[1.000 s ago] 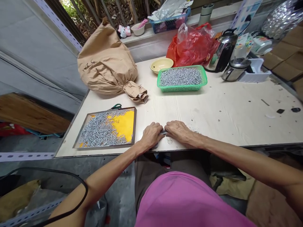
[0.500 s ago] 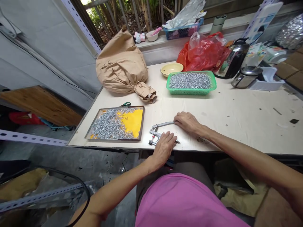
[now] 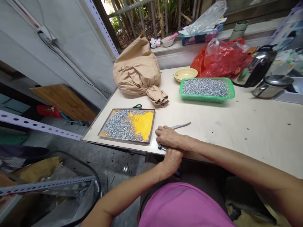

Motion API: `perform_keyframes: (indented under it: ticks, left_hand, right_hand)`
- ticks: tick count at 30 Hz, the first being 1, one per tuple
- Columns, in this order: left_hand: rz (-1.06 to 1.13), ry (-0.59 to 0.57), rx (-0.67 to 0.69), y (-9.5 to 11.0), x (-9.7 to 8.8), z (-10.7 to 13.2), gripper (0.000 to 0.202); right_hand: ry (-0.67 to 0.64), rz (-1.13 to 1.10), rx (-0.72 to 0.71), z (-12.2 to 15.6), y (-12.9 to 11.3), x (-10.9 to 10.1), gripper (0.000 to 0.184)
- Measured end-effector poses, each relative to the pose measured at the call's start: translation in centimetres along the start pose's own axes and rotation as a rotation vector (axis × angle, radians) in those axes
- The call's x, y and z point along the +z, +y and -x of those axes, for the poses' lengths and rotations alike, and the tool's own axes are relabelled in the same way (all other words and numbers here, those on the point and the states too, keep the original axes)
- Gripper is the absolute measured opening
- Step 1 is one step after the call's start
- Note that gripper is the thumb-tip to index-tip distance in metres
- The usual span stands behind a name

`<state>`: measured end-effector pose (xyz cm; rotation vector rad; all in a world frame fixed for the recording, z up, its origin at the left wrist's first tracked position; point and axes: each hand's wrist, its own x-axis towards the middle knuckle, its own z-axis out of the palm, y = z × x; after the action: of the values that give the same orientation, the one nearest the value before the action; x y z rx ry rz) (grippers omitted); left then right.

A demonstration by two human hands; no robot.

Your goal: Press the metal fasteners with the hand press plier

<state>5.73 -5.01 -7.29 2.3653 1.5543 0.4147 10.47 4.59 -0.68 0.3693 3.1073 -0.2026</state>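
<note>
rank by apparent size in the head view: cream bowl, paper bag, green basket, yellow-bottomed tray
1. Paper bag
2. Yellow-bottomed tray and green basket: too alike to rank, the tray being nearer
3. Cream bowl

silver metal pins (image 3: 119,126) gleam against a yellow-bottomed, brown-rimmed tray (image 3: 145,122), with a gray tool handle (image 3: 181,125), green plastic basket (image 3: 204,99), red bag (image 3: 219,62), tan paper sack (image 3: 136,71) (marked in dark strokes) and plain pink shirt (image 3: 184,206).

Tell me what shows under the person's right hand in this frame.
Pliers: one grey handle extends past the right hand, and a dark-tipped end shows near the left hand. Their middle is covered, so the joint cannot be seen.
</note>
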Motion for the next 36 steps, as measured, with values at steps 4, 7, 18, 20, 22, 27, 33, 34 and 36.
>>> perform_keyframes:
  ticks: [4,7,18,20,22,27,33,34,36]
  left_hand:
    - [-0.01,0.001,-0.002,-0.1,0.2,0.1,0.04]
    - [0.008,0.002,0.04,-0.2,-0.3,-0.7,0.035]
    - [0.054,0.145,0.212,2.4,-1.2,-3.0,0.032]
    - [0.047,0.227,0.15,0.6,-3.0,-2.0,0.031]
    - [-0.005,0.291,-0.034,-2.8,-6.0,-0.6,0.026]
    - [-0.313,0.261,-0.535,-12.7,-13.8,2.7,0.026]
    - [-0.44,0.089,-0.532,-16.8,-15.8,3.5,0.025]
    - [-0.454,0.066,-0.506,-16.9,-15.7,3.4,0.024]
    - [-0.488,0.013,-0.466,-17.0,-15.5,2.9,0.025]
  right_hand:
    - [0.059,0.003,-0.02,-1.7,-0.4,0.7,0.017]
    - [0.164,-0.064,0.108,-1.6,0.5,-0.2,0.013]
    - [0.8,-0.027,0.88,7.6,19.0,-10.2,0.023]
    - [0.678,0.039,0.959,8.6,21.1,-9.5,0.032]
    - [0.629,0.067,0.89,9.3,21.0,-7.9,0.032]
    - [0.529,-0.16,0.522,10.1,13.4,-2.6,0.024]
    - [0.231,-0.402,0.422,11.6,4.5,1.6,0.032]
    - [0.192,-0.418,0.416,11.9,3.8,1.8,0.034]
    - [0.141,-0.426,0.406,12.4,2.8,2.1,0.035]
